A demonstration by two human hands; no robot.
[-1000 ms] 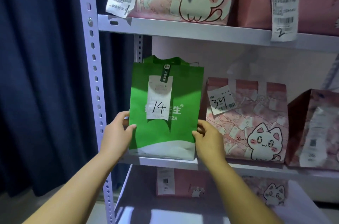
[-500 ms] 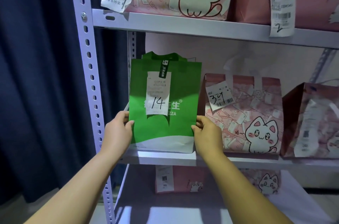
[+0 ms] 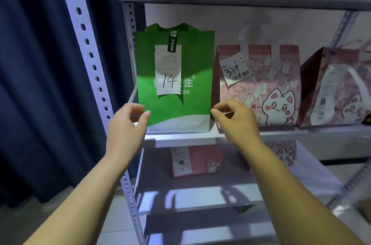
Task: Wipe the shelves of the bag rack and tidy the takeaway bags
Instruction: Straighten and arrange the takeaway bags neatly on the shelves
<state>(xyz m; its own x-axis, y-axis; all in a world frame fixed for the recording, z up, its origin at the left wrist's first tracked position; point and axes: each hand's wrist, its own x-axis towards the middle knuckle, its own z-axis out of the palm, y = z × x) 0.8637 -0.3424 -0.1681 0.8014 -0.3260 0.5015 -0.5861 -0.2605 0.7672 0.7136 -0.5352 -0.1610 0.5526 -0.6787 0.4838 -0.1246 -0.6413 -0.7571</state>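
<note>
Both hands sit low beside the green bag (image 3: 192,108) marked 14, mid-frame. The left hand (image 3: 126,126) has its thumb on the bag's edge, maybe pinching; I cannot tell. The right hand (image 3: 235,122) is loosely curled, holding nothing. The bag stands on the middle shelf (image 3: 180,142), left of a pink cat bag (image 3: 261,92).

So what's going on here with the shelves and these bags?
A person is tidying takeaway bags on a rack. The left hand and right hand sit at either lower side edge of the green bag marked 14, which stands upright on the middle shelf next to a pink cat bag. Whether the fingers pinch it or only touch it is unclear.
</note>
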